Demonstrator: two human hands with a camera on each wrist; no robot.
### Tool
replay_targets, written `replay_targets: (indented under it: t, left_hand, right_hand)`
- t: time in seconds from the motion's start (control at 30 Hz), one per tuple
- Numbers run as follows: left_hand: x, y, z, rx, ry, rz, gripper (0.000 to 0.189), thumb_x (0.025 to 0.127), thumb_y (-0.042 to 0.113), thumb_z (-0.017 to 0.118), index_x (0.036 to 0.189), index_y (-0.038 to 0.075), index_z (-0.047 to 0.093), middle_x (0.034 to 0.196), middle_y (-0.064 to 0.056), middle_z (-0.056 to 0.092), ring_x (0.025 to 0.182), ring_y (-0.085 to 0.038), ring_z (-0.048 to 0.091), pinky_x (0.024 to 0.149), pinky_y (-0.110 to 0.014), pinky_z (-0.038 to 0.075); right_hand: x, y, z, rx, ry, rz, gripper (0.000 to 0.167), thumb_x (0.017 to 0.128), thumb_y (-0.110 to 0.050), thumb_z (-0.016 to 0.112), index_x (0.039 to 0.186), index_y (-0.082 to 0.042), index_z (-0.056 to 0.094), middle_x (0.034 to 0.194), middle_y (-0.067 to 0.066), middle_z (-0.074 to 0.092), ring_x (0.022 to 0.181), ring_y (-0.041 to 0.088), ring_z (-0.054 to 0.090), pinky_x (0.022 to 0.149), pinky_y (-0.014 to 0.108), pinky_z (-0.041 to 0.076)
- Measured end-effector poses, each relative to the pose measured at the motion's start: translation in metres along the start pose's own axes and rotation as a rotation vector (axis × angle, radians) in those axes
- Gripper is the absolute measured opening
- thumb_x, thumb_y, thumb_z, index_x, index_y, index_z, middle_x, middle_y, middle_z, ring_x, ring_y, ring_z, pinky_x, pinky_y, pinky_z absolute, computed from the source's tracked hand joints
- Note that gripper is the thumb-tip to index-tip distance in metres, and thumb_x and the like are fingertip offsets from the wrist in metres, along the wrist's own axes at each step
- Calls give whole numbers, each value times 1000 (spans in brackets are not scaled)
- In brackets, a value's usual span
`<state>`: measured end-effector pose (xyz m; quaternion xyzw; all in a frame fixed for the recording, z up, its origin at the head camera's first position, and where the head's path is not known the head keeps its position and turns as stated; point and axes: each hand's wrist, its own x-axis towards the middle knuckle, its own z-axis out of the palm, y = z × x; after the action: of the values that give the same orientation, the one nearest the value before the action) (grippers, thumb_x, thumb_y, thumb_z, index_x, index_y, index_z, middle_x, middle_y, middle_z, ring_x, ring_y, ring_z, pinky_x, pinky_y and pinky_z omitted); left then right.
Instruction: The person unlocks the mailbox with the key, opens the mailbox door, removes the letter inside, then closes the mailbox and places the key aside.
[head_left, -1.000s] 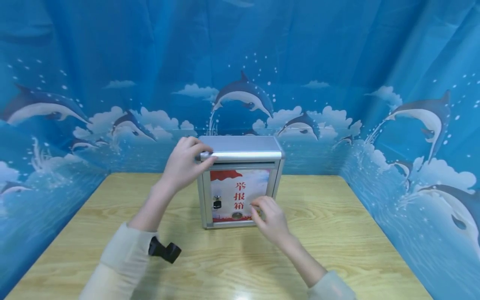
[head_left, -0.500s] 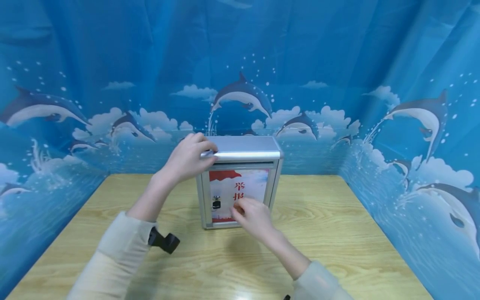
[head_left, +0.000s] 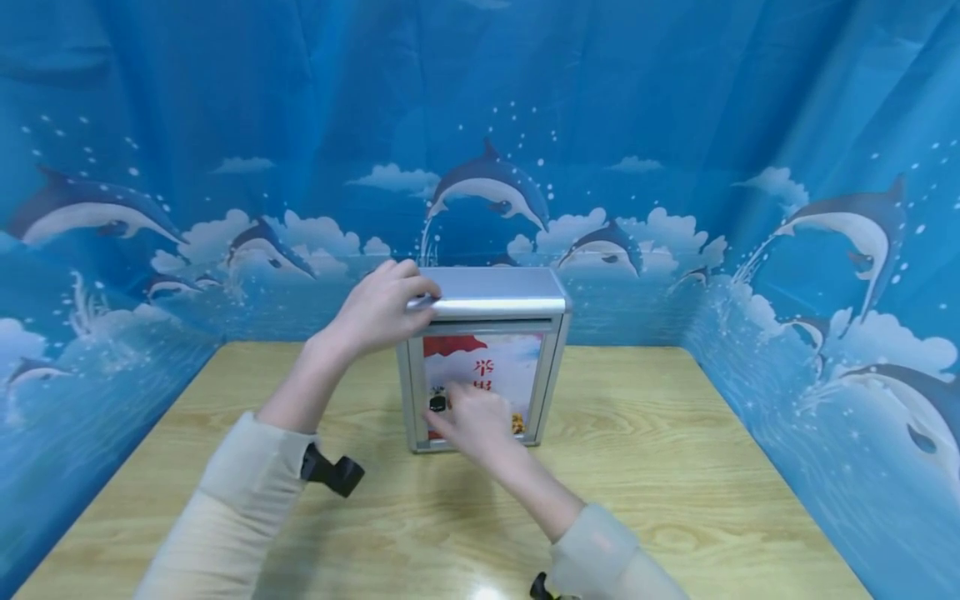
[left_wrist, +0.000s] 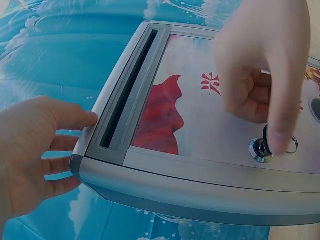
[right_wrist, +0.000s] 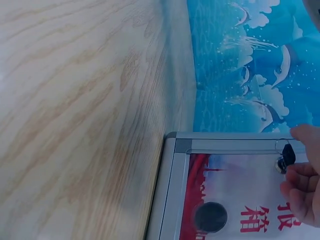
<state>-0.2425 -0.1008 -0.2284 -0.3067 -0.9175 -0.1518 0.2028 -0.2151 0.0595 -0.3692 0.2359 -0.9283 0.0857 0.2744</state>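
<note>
One left hand (head_left: 382,308), one right hand (head_left: 476,421), two sleeves (head_left: 236,492) — and one box (head_left: 491,287), one lock (left_wrist: 259,151), one key (right_wrist: 288,155), one table (head_left: 645,467).

Curtain (head_left: 480,67): blue, hanging along far, left and right sides
Dolphins (head_left: 495,175): printed leaping, with white clouds (head_left: 322,237)
Tabletop (head_left: 660,467): pale yellowish wood grain
Glare (head_left: 487,593): bright, near edge

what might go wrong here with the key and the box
The right hand may fumble the key, which looks small beside it. The box stands upright, with the left hand gripping one top corner, so a hard tug on the key might tilt it.
</note>
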Motion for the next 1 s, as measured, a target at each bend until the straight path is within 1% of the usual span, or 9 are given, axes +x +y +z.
replay_targets:
  t: [0.17,0.3,0.43,0.5,0.7,0.77,0.8,0.87,1.0]
  left_hand:
    - [0,0,-1,4,-10,-8,19,87,16,64,104,9,68,95,-5,56,85,-21,45,71,-35,39]
    - [0,1,-1,4,-9,-9,19,87,16,64,104,9,68,96,-5,56,85,-22,45,71,-35,39]
    - [0,0,0,5,2,-3,20,87,16,65,104,9,68,96,-6,56,85,-22,45,72,-35,39]
    - [0,0,1,4,6,-1,20,86,16,65,104,9,68,96,-6,56,85,-22,45,72,-35,39]
    - [-1,0,2,1,19,-2,20,86,16,65,104,9,68,95,-6,56,85,-22,45,72,-34,40]
    - [-1,-1,2,1,25,0,20,86,16,66,104,9,68,96,-6,57,85,-22,45,72,-34,40]
    - [-1,-1,2,1,28,1,20,86,16,66,104,9,69,95,-6,57,85,-22,45,72,-34,40]
    - [-2,-1,2,2,32,5,19,86,16,65,104,9,69,95,-6,57,85,-22,45,72,-34,39]
    - [-2,-1,3,6,37,13,19,86,15,65,103,8,69,95,-6,57,84,-22,45,71,-35,39]
  right_hand:
    - [3,-5,2,-94,-39,-17,38,81,-49,64,72,-14,54,57,-5,45,44,9,39,37,23,27]
    - [4,-8,2,-140,-1,-57,33,81,-43,66,71,-14,53,58,-4,50,44,10,42,36,23,28]
    - [3,-8,3,-190,32,-93,32,82,-43,65,71,-14,54,55,-4,50,42,8,39,35,21,26]
    - [3,-8,5,-217,62,-113,33,81,-42,65,69,-14,53,54,-4,48,41,9,39,34,22,26]
    - [2,-9,10,-286,232,-205,35,77,-37,69,63,-13,48,51,-1,48,40,12,43,33,28,33]
    - [2,-9,11,-290,245,-217,36,76,-37,70,62,-13,47,50,-1,47,39,12,44,33,28,33]
    - [3,-9,11,-280,218,-206,36,77,-37,69,63,-13,47,50,-2,46,39,11,43,33,27,33]
    - [4,-9,8,-200,123,-151,36,79,-38,68,64,-13,47,47,-4,42,37,10,39,33,26,30]
    - [4,-6,3,30,-77,30,38,84,-42,64,62,-15,46,45,-8,35,37,7,29,34,23,23]
